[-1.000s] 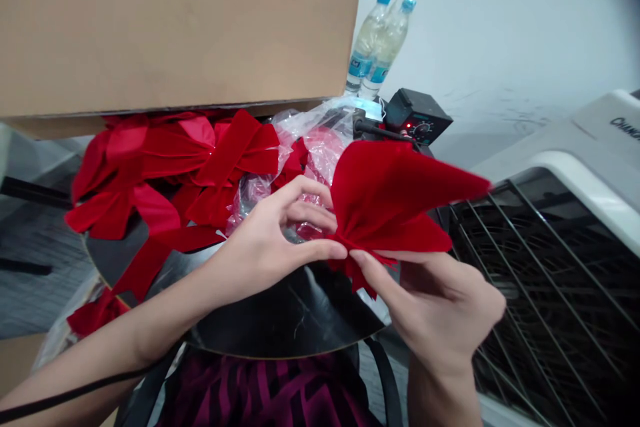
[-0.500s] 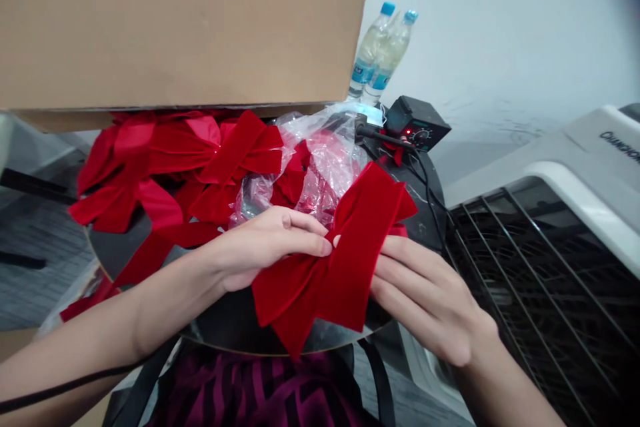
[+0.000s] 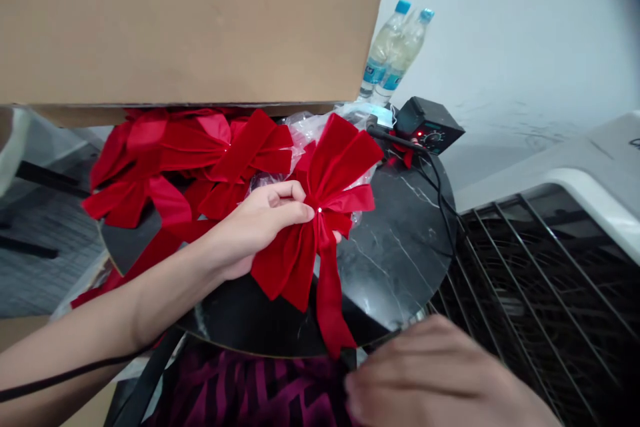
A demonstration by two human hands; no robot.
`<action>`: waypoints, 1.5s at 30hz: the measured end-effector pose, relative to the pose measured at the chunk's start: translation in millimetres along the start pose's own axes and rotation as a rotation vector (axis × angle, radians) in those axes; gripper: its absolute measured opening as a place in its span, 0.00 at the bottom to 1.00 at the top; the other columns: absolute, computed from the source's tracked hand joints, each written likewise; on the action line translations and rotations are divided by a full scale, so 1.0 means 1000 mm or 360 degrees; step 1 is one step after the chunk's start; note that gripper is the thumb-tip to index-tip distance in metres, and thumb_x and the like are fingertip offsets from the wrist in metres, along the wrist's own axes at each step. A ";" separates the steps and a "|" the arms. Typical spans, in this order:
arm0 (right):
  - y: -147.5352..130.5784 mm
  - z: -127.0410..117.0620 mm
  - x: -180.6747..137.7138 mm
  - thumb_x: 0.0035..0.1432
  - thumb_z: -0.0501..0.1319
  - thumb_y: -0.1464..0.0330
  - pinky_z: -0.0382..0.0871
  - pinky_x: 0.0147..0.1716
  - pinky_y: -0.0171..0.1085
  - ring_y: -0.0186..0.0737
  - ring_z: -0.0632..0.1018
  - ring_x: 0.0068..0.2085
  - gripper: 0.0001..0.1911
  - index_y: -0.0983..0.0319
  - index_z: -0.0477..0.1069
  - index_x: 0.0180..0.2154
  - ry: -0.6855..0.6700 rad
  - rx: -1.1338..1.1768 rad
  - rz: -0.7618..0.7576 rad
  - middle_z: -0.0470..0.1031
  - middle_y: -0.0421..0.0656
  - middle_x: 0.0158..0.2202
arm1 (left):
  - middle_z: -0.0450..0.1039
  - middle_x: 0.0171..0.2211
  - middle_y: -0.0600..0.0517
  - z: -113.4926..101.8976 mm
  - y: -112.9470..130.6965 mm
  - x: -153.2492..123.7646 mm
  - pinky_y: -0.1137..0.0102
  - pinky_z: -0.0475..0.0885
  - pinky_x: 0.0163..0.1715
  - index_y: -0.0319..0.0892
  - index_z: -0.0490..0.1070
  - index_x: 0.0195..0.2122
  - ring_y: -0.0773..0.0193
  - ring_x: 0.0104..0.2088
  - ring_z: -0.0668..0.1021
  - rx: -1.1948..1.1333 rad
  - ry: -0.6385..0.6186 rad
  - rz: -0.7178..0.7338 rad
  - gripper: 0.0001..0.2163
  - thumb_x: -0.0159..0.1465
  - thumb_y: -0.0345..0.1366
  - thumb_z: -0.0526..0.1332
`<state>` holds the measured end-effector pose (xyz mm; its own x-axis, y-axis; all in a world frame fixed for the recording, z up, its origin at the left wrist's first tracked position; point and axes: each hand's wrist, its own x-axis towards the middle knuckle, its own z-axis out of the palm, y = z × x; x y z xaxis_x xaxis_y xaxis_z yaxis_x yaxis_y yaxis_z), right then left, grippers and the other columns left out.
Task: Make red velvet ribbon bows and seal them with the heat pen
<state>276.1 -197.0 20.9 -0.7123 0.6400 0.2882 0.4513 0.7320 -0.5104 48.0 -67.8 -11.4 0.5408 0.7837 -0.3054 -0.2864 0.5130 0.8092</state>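
Pinching red bow [image 3: 325,195]: left hand [image 3: 265,223]. Right hand [image 3: 440,380] apparently apart.

Bow [image 3: 345,160] over worktop [image 3: 390,240] centre, left hand [image 3: 267,220] at its middle. Bow pile [image 3: 165,160] on worktop's left, carton [image 3: 190,27] behind it. Plastic bag [image 3: 300,128] behind held bow, right of pile. Bottles [image 3: 384,43] at back, just right of carton; dial unit [image 3: 425,121] right of them. Grille unit [image 3: 540,273] right of worktop. Right hand [image 3: 440,373] front right, apart from bow.

You wear the one camera on your head; it looks forward and down, closely, across the table [image 3: 395,240] from its near edge.
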 end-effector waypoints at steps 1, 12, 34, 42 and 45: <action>0.005 -0.004 -0.001 0.71 0.58 0.71 0.81 0.44 0.33 0.38 0.85 0.44 0.12 0.59 0.75 0.53 0.0163 -0.0068 0.0036 0.85 0.42 0.42 | 0.77 0.24 0.56 0.000 0.000 -0.001 0.69 0.78 0.34 0.43 0.63 0.29 0.60 0.29 0.84 -0.0002 -0.0035 -0.0011 0.11 0.58 0.28 0.68; 0.058 -0.014 0.040 0.70 0.56 0.75 0.82 0.47 0.46 0.49 0.81 0.53 0.16 0.62 0.76 0.55 0.0234 -0.0806 -0.0430 0.79 0.50 0.57 | 0.74 0.22 0.55 0.001 0.001 -0.012 0.71 0.75 0.29 0.42 0.66 0.26 0.60 0.28 0.83 0.0164 -0.0126 -0.0301 0.13 0.52 0.30 0.73; 0.055 -0.005 0.065 0.68 0.62 0.70 0.78 0.50 0.40 0.41 0.79 0.51 0.09 0.60 0.77 0.48 0.0239 -0.0236 0.0245 0.74 0.49 0.53 | 0.74 0.26 0.56 -0.009 0.016 -0.009 0.79 0.68 0.27 0.42 0.76 0.31 0.70 0.27 0.75 0.1018 -0.0367 -0.0099 0.06 0.54 0.30 0.72; 0.054 -0.016 0.072 0.67 0.63 0.73 0.76 0.50 0.38 0.39 0.81 0.48 0.08 0.58 0.80 0.43 0.0134 0.0063 0.0356 0.79 0.43 0.49 | 0.77 0.24 0.57 -0.004 0.009 -0.011 0.80 0.67 0.24 0.42 0.79 0.32 0.71 0.24 0.75 0.1132 -0.0310 0.0050 0.03 0.60 0.33 0.71; 0.053 -0.019 0.073 0.67 0.63 0.71 0.74 0.54 0.38 0.40 0.81 0.51 0.09 0.58 0.79 0.47 0.0020 0.0020 0.0336 0.81 0.42 0.49 | 0.76 0.23 0.57 -0.002 0.009 -0.012 0.80 0.66 0.23 0.41 0.77 0.31 0.71 0.24 0.75 0.1098 -0.0299 0.0051 0.04 0.59 0.33 0.71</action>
<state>258.4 -107.4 30.2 -0.5958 0.7818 0.1838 0.5831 0.5785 -0.5704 37.1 -71.8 -1.1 0.6854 0.6892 -0.2349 0.2273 0.1039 0.9683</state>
